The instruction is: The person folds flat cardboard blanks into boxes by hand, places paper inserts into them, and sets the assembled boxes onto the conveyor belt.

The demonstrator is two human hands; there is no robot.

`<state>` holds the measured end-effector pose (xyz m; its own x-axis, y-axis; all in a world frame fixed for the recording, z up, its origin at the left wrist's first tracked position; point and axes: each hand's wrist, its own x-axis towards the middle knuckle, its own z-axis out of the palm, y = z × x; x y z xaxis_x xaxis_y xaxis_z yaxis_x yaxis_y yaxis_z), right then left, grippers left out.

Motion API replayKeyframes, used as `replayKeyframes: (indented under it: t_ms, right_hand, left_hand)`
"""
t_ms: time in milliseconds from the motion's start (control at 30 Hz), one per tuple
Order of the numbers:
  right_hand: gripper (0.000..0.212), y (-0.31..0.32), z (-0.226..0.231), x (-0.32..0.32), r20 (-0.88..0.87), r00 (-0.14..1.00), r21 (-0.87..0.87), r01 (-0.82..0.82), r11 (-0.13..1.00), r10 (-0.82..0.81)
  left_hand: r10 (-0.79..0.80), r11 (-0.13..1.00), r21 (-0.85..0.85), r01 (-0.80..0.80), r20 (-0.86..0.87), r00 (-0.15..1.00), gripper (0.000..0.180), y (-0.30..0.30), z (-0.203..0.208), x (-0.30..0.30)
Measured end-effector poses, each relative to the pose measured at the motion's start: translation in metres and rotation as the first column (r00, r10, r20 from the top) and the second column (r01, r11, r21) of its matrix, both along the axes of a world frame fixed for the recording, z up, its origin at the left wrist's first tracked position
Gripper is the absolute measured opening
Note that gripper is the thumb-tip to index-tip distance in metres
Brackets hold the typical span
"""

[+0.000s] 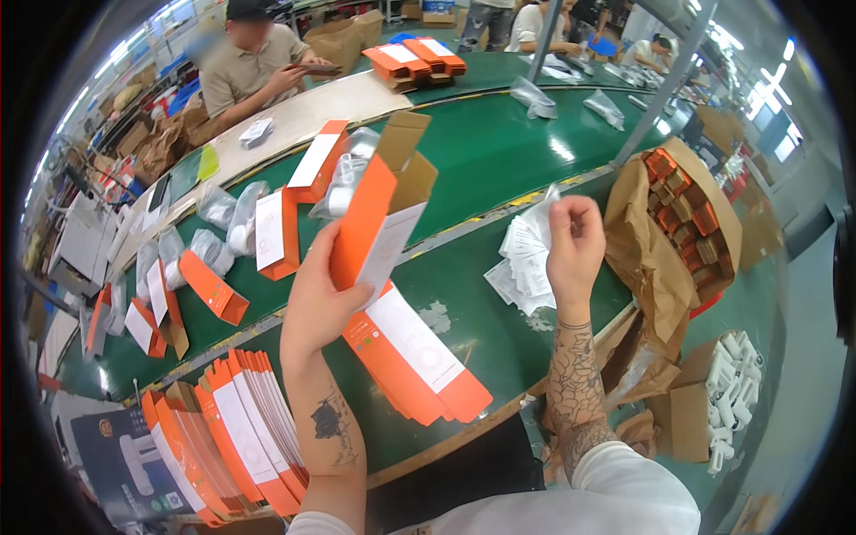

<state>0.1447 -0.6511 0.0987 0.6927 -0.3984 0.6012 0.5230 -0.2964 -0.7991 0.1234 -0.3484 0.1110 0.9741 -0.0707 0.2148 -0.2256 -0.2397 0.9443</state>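
My left hand (pixel 314 301) is closed round an orange and white carton (pixel 364 223), held tilted with its brown cardboard flaps open at the top. Below it, flattened orange and white cartons (pixel 415 352) lie in a stack on the green worktop. My right hand (pixel 575 245) is raised with its fingers pinched together on a thin whitish leaflet packet (pixel 539 212). Just under that hand, more white leaflet packets (pixel 524 267) are fanned out on the worktop. The fingertips of my right hand are partly hidden.
A green conveyor (pixel 473 138) runs behind the worktop, carrying orange cartons (pixel 276 234) and plastic-bagged white parts (pixel 245 218). Flat cartons (pixel 241 428) stand at lower left. To the right are a brown paper-lined box (pixel 655 259) and white parts (pixel 736 392). A co-worker (pixel 250 71) sits across.
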Motion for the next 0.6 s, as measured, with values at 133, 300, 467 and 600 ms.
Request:
replayKeyframes:
  t_ms: [133,300,467,600]
  right_hand:
    - [0.012,0.055,0.037,0.014,0.175,0.962,0.285,-0.255,0.924,0.212]
    - [0.021,0.100,0.036,0.036,0.223,0.934,0.246,-0.332,0.910,0.280]
    - [0.013,0.107,0.025,0.054,0.300,0.945,-0.304,-0.036,0.952,0.132]
    - [0.014,0.103,0.023,0.055,0.168,0.954,-0.431,-0.156,0.889,0.249]
  left_hand:
    - [0.029,0.996,0.082,-0.026,-0.037,0.999,0.075,-0.004,-0.001,0.004]
    - [0.028,0.997,0.077,-0.026,-0.026,0.999,0.075,-0.001,-0.008,0.007]
    - [0.036,0.999,0.043,-0.034,-0.058,0.998,0.076,-0.008,-0.005,0.008]
    - [0.105,0.988,0.122,-0.099,-0.043,0.994,0.075,-0.004,-0.008,0.010]
